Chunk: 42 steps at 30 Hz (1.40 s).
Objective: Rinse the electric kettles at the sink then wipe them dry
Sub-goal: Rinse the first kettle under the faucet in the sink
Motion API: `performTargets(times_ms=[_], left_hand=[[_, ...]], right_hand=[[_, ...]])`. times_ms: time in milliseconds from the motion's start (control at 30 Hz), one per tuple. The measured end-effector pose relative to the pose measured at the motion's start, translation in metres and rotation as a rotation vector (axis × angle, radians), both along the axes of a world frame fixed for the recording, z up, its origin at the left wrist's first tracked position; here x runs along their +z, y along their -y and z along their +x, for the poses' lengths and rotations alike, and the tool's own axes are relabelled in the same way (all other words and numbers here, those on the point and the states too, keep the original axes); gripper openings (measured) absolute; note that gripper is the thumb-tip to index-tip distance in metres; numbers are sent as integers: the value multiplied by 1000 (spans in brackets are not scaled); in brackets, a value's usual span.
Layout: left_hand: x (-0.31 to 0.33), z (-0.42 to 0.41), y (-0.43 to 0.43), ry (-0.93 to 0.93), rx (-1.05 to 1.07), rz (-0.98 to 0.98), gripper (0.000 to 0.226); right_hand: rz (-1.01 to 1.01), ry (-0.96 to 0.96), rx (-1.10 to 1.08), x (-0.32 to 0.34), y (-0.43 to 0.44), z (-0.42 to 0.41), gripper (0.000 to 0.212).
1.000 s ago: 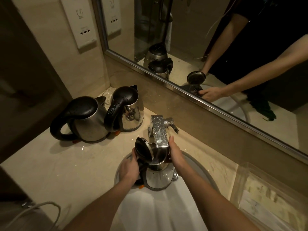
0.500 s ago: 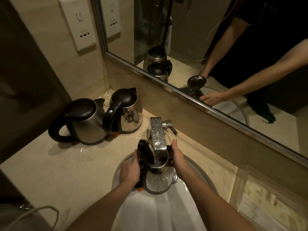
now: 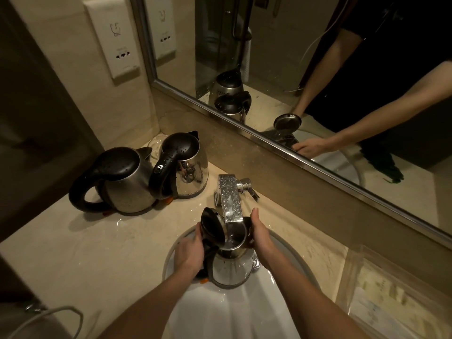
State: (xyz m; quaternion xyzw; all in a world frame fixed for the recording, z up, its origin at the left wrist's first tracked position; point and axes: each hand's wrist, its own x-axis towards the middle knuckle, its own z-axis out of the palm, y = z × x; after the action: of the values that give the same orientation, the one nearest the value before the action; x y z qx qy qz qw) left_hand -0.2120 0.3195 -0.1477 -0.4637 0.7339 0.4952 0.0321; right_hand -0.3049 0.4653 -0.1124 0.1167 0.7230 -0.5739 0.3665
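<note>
While the left hand (image 3: 189, 253) grips the black handle of the open kettle (image 3: 232, 267) and the right hand (image 3: 260, 237) lies with straight, close-set fingers against its right side near the rim, that kettle stands upright in the white sink (image 3: 234, 314), its lid (image 3: 211, 227) tipped up and its mouth just under the end of the tap (image 3: 230, 199). By the look of it this is the rinsing step for this one, roughly midway through the whole job. Two more kettles stand touching each other on the table (image 3: 73, 253) to the far left of the sink, the big kettle (image 3: 124, 182) nearer and the shiny kettle (image 3: 190, 172) behind it toward the mirror (image 3: 318, 69). Both have their lids down and beads of water on their black tops, which suggests they are rinsed but not yet wiped. What seems left is finishing this rinse, tipping the water out and drying all three. No cloth or towel shows on the table. Whether water is running from the tap cannot be made out in the dim light, nor how much sits inside the kettle, since lid and tap cover much of the opening. Most of the left hand's fingers are hidden behind the handle. A clear tray (image 3: 381, 297) at the near right is cut off by the frame, its contents too blurred to read.
</note>
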Motion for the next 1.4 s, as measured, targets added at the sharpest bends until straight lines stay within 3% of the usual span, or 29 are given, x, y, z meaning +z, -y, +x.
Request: performTargets(times_ms=[200, 367, 633, 833, 1100, 1233, 1400], left_hand=[[-5, 0, 3, 25, 5, -13, 47], [-7, 0, 5, 57, -13, -40, 72], [-10, 1, 5, 39, -18, -32, 66], [-12, -1, 7, 17, -36, -40, 58], [-15, 0, 7, 10, -20, -34, 59], [-15, 0, 5, -10, -5, -11, 60], [-15, -1, 7, 7, -4, -12, 62]], right_hand=[[-9, 19, -14, 2, 4, -2, 66], [7, 19, -8, -1, 4, -4, 54], [11, 16, 9, -3, 4, -5, 56], [8, -8, 19, -8, 5, -3, 73], [-6, -27, 12, -7, 6, -2, 68], [-2, -48, 10, -5, 7, -1, 50], [6, -55, 32, -7, 5, -1, 59]])
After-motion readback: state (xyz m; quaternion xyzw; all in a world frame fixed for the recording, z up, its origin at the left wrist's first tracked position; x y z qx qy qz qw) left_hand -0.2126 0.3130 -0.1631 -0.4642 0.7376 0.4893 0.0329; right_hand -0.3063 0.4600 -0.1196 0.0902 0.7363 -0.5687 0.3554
